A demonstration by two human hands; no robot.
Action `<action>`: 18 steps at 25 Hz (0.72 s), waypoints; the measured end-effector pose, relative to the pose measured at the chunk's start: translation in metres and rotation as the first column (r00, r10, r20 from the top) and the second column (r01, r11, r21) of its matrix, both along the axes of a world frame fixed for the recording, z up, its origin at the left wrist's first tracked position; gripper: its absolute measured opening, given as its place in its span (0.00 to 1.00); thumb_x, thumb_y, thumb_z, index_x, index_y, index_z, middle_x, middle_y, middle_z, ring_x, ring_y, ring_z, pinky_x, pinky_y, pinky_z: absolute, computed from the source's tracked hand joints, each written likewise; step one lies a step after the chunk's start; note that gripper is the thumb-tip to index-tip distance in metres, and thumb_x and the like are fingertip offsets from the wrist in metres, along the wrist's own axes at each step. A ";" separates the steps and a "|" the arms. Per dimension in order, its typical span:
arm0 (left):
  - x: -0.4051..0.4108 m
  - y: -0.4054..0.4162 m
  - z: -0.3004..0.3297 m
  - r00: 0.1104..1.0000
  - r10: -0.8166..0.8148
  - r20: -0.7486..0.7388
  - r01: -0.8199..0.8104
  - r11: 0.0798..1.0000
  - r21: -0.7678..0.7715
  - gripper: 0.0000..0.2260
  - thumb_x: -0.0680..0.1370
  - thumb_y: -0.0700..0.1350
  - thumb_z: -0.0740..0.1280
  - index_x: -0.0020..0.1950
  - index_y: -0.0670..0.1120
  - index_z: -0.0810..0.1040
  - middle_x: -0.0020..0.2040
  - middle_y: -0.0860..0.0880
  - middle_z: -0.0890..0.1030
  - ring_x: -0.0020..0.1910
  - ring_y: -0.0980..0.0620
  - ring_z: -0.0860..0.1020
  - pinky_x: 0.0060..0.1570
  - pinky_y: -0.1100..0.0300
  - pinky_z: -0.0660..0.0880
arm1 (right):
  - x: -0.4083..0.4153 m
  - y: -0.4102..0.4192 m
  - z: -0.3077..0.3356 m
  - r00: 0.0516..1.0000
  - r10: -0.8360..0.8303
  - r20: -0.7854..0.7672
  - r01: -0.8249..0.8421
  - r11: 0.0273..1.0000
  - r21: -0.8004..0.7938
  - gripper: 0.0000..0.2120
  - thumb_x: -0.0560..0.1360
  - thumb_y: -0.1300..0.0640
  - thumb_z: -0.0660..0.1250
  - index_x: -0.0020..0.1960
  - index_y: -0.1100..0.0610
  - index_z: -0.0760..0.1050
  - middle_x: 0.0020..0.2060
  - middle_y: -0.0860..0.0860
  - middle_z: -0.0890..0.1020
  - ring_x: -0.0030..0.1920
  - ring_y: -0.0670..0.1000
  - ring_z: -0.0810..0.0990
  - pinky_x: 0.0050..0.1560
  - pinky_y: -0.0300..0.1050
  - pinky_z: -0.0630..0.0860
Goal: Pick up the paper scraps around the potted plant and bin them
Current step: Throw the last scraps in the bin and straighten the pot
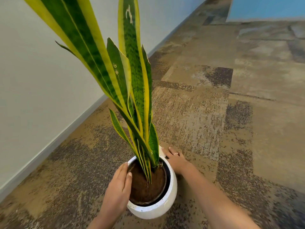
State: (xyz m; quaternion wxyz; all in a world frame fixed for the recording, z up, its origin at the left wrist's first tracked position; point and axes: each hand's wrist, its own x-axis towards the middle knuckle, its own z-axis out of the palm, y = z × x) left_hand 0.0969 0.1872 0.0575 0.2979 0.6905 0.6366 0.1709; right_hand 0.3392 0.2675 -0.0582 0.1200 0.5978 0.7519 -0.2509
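While leaning in over the potted plant [166, 210], resting the left hand [118, 187] against the near-left rim of the white pot, fingers straight and close together, thumb lying over the soil [148, 185], gripping nothing. Reaching the right hand [175, 160] round the far-right side of the pot, fingers stretched out flat and touching a white paper scrap [162, 152] on the carpet [206, 113]; not yet pinching it, as far as can be told. Keeping the two hands apart, one on either side of the pot.

Seeing only part of the scrap, tucked just beside the pot and half hidden behind the lowest leaves [135, 76]. Not seeing any bin, nor any other scraps.

Probably risking these slips:
- Sliding the scrap further under the pot's curve when pressing down flat instead of pinching an edge.
- Tearing the thin paper when dragging it across the rough carpet.
- Tilting the top-heavy pot toward the wall [33, 80] on the left when leaning weight on the rim.
- Brushing or bending the tall leaves when drawing the right arm back.
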 end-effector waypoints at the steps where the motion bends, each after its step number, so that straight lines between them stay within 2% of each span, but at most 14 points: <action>1: 0.000 0.001 0.000 1.000 -0.002 -0.002 0.002 1.000 -0.001 0.23 0.82 0.53 0.51 0.77 0.51 0.58 0.77 0.55 0.60 0.75 0.57 0.57 0.72 0.61 0.53 | 0.002 -0.003 -0.003 1.000 0.005 0.015 -0.006 0.999 0.036 0.27 0.79 0.45 0.56 0.76 0.47 0.53 0.78 0.51 0.44 0.77 0.59 0.41 0.73 0.66 0.45; 4: 0.000 0.002 -0.001 1.000 0.001 -0.011 -0.001 1.000 -0.001 0.23 0.82 0.53 0.52 0.77 0.51 0.58 0.76 0.55 0.60 0.75 0.57 0.58 0.72 0.61 0.55 | 0.007 -0.012 -0.003 0.996 -0.053 0.076 0.041 0.988 0.149 0.24 0.81 0.51 0.55 0.76 0.49 0.56 0.77 0.57 0.50 0.76 0.62 0.50 0.73 0.62 0.58; 6: 0.001 0.001 -0.002 1.000 0.004 -0.019 -0.004 1.000 0.001 0.23 0.82 0.53 0.52 0.77 0.51 0.58 0.76 0.55 0.60 0.75 0.56 0.58 0.72 0.60 0.55 | 0.009 -0.018 -0.001 0.983 -0.168 0.079 0.148 0.964 0.220 0.22 0.81 0.49 0.55 0.73 0.54 0.63 0.74 0.58 0.59 0.73 0.62 0.59 0.68 0.59 0.67; 7: 0.002 0.001 -0.002 1.000 0.008 -0.022 -0.008 1.000 0.001 0.23 0.82 0.53 0.52 0.77 0.51 0.58 0.76 0.55 0.60 0.75 0.56 0.58 0.72 0.60 0.55 | 0.009 -0.021 0.000 0.975 -0.209 0.076 0.183 0.948 0.258 0.22 0.80 0.47 0.56 0.70 0.56 0.67 0.71 0.58 0.64 0.71 0.61 0.62 0.66 0.58 0.68; 9: 0.003 0.001 -0.001 1.000 0.012 -0.024 -0.012 1.000 -0.004 0.23 0.82 0.52 0.52 0.77 0.51 0.58 0.76 0.54 0.60 0.75 0.56 0.58 0.72 0.60 0.55 | 0.009 -0.022 0.000 0.977 -0.210 0.048 0.181 0.921 0.344 0.20 0.79 0.47 0.58 0.67 0.53 0.70 0.70 0.56 0.65 0.71 0.60 0.61 0.67 0.58 0.65; 11: 0.004 0.000 -0.001 1.000 0.008 -0.027 -0.009 1.000 -0.009 0.23 0.82 0.52 0.52 0.77 0.51 0.58 0.77 0.54 0.60 0.75 0.56 0.58 0.72 0.59 0.55 | 0.008 -0.015 0.003 0.997 -0.080 0.016 0.067 0.915 0.397 0.20 0.79 0.50 0.58 0.70 0.46 0.65 0.75 0.55 0.58 0.75 0.60 0.55 0.70 0.63 0.57; 14: 0.002 0.001 0.000 1.000 0.002 -0.031 -0.003 1.000 -0.010 0.23 0.82 0.53 0.52 0.77 0.51 0.58 0.77 0.55 0.60 0.75 0.56 0.58 0.72 0.59 0.56 | 0.003 -0.001 0.007 0.981 0.175 0.078 -0.190 0.940 0.284 0.23 0.80 0.51 0.56 0.74 0.43 0.57 0.78 0.51 0.46 0.77 0.60 0.44 0.72 0.68 0.48; 16: 0.000 0.002 0.000 0.999 -0.004 -0.035 0.003 1.000 -0.007 0.23 0.82 0.53 0.51 0.77 0.51 0.58 0.76 0.55 0.60 0.75 0.57 0.58 0.73 0.58 0.56 | 0.003 -0.002 0.001 0.966 0.242 0.087 -0.255 0.946 0.200 0.27 0.79 0.45 0.55 0.76 0.45 0.53 0.78 0.48 0.45 0.77 0.59 0.42 0.72 0.67 0.46; 18: 0.001 0.001 0.000 0.999 -0.011 -0.035 0.011 1.000 -0.006 0.23 0.82 0.52 0.51 0.77 0.51 0.57 0.77 0.55 0.59 0.75 0.56 0.57 0.73 0.58 0.56 | 0.011 -0.011 -0.007 0.955 0.269 0.121 -0.288 0.940 0.182 0.30 0.78 0.40 0.53 0.77 0.44 0.49 0.78 0.48 0.44 0.77 0.59 0.42 0.72 0.68 0.47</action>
